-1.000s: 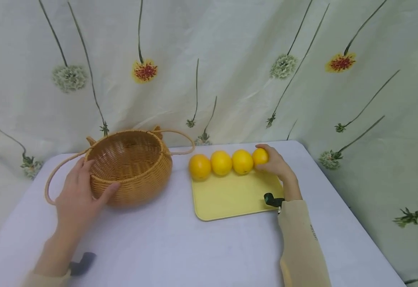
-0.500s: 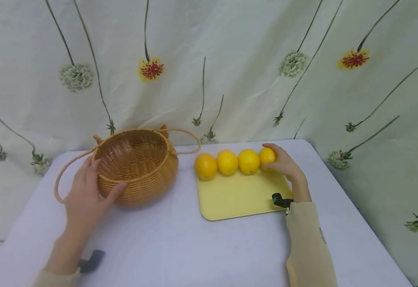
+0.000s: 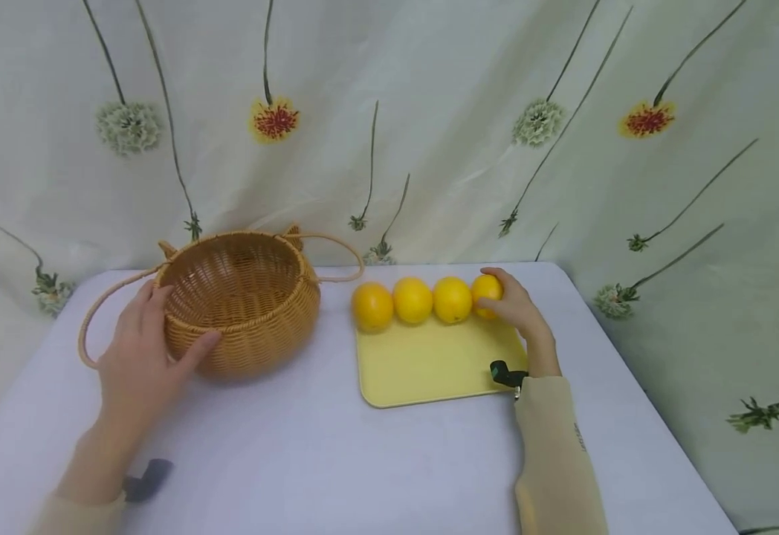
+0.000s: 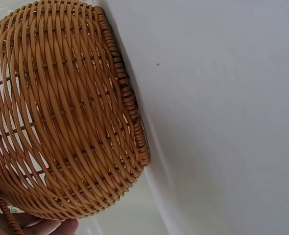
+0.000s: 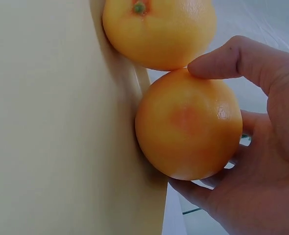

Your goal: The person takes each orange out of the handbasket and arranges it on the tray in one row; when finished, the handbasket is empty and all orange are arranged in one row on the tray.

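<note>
A wicker basket (image 3: 256,349) stands at the back left with its mouth tilted towards me. My left hand (image 3: 137,364) holds its left side, thumb across the front just below the rim and fingers along the side; in the left wrist view, a few of its fingers (image 4: 44,227) show under the weave. On the right, my right hand (image 3: 519,308) grips the rightmost orange (image 5: 188,125), thumb on one side and fingers round the other. That orange touches its neighbour (image 5: 159,29) at the back of a yellow tray (image 3: 430,368).
Three more oranges (image 3: 412,301) continue the row leftwards along the tray's back edge. One basket handle (image 3: 343,249) loops out to the right, short of the row. White cloth (image 3: 309,461) covers the table, and a flower-print curtain (image 3: 443,148) hangs directly behind.
The head view shifts slightly back and forth. Both hands keep their places on the basket and the rightmost orange, with little visible movement.
</note>
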Tool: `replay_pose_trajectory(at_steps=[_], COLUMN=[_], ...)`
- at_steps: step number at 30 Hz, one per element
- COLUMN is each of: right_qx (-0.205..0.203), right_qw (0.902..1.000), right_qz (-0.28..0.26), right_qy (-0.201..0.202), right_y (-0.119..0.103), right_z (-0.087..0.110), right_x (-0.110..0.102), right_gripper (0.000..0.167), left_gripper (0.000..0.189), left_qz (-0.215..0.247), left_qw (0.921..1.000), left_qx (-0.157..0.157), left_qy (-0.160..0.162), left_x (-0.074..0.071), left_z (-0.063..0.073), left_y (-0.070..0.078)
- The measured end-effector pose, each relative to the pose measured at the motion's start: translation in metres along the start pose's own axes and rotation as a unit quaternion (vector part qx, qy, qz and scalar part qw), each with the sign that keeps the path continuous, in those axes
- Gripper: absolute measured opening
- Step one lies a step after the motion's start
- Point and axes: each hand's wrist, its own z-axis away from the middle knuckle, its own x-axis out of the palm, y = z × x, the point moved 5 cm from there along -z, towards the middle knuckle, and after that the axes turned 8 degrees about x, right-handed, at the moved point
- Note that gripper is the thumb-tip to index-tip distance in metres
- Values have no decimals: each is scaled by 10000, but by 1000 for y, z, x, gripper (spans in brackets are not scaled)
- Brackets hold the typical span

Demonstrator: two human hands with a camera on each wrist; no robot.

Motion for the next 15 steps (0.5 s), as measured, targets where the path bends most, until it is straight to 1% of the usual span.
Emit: replay_pose_trajectory(at_steps=[4, 8, 10, 12, 15], right_qx=[19, -44, -43, -46, -11], right_qw=[10000, 9997, 9996, 9995, 9989], right_qz=[85, 221, 266, 325, 441], right_qy=[34, 127, 125, 46, -167], right_y=[-4, -10, -11, -9, -5], right_z=[1, 1, 0, 0, 1], right_x=[5, 2, 0, 0, 2], right_gripper=[69, 68, 69, 72, 79], left_gripper=[92, 94, 94, 93, 92], left_qz=[0, 30, 30, 20, -5], left_qw=[9998, 9993, 9993, 9996, 10000], left_qx=[165, 271, 266, 215, 94], left_qy=[141, 262, 246, 155, -19], left_x=[-3, -5, -5, -4, -2], left_z=[0, -5, -7, -6, -1], left_y=[-2, -3, -4, -5, -6])
